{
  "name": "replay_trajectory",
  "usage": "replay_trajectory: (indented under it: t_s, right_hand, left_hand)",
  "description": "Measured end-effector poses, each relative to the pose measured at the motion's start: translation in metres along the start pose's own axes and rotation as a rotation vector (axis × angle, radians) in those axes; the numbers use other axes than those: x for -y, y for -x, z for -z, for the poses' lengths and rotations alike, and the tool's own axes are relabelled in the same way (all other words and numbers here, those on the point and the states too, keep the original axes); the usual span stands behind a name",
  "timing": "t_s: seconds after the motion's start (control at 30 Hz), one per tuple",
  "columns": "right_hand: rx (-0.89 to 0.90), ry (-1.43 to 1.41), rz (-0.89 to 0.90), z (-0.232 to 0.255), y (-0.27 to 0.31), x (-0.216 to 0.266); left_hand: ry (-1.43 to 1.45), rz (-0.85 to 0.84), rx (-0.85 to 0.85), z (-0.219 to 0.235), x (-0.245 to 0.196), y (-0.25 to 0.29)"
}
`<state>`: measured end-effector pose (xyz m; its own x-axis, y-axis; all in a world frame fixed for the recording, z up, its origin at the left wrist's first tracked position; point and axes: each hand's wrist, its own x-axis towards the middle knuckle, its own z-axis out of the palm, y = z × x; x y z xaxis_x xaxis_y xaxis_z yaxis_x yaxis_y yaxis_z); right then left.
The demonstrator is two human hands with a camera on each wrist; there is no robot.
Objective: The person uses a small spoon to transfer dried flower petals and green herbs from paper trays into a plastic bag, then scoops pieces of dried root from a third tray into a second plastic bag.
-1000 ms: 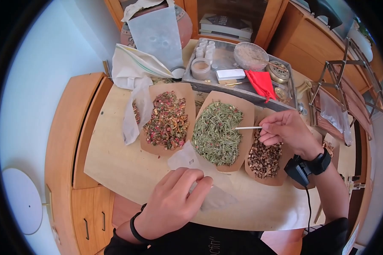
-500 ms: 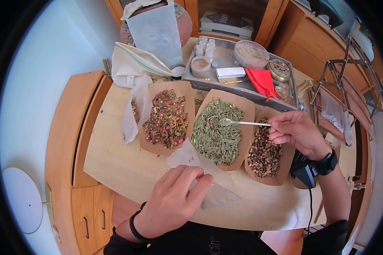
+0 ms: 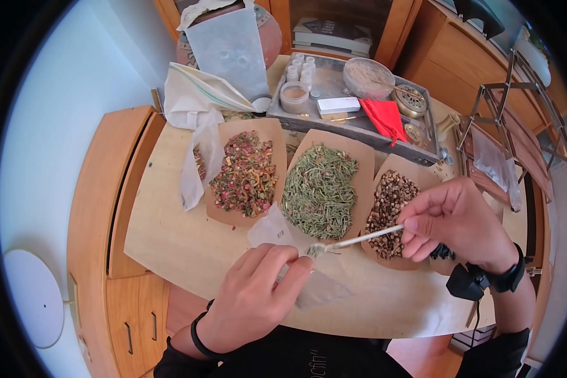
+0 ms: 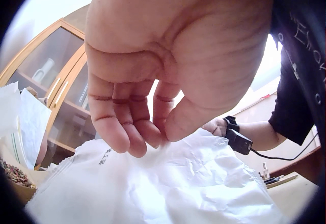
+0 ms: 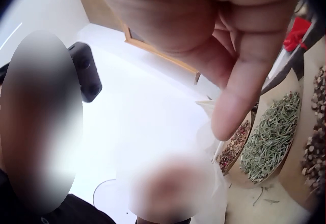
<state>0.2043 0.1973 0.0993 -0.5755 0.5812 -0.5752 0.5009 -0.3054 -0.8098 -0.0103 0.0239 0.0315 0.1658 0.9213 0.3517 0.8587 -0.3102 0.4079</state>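
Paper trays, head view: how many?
4 visible: reddish mix left, green herbs centre, brown chunks right, a fourth tray partly hidden by the right hand; more may be hidden.

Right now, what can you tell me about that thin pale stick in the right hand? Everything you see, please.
The thin pale stick is long, straight and smooth-looking; I cannot tell its material. The right hand pinches one end between thumb and fingers. From there it slants toward the left hand, its far end bearing a small clump of green herb that hides the tip's shape. Whether it touches the whitish bag is unclear.
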Motion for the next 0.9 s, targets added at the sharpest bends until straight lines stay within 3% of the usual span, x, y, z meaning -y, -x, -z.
replay_trajectory:
  t_s: [0.07, 0.17, 0.27, 0.3, 0.37, 0.5, 0.6, 0.67, 0.9]
  right_hand:
    - [-0.011, 0.016, -0.016, -0.012, 0.008, 0.003]
    - [-0.099, 0.21, 0.226, -0.025, 0.019, -0.001]
    - [-0.236, 0.171, 0.2, -0.022, 0.024, 0.011]
    - [-0.237, 0.172, 0.2, -0.018, 0.02, 0.011]
    - [-0.367, 0.266, 0.366, -0.003, 0.003, 0.003]
    - [-0.407, 0.414, 0.399, 0.022, -0.034, -0.017]
    - [-0.32, 0.34, 0.298, 0.026, -0.052, -0.022]
    - [-0.162, 0.13, 0.15, 0.027, -0.062, -0.025]
    - [-0.054, -0.162, 0.02, 0.038, -0.08, -0.047]
  left_hand:
    - [0.002, -0.001, -0.002, 0.0, 0.0, 0.001]
    - [-0.002, -0.002, -0.012, -0.001, 0.0, 0.001]
    - [-0.002, -0.005, -0.026, -0.001, 0.001, 0.002]
    - [-0.003, -0.006, -0.025, 0.0, 0.001, 0.002]
    - [-0.004, -0.009, -0.025, 0.0, 0.001, 0.001]
    - [0.04, 0.042, -0.071, -0.001, -0.002, -0.001]
    - [0.042, 0.045, -0.078, -0.001, 0.0, -0.001]
    - [0.044, 0.049, -0.078, -0.001, 0.0, -0.001]
    - [0.046, 0.048, -0.076, -0.001, 0.0, -0.002]
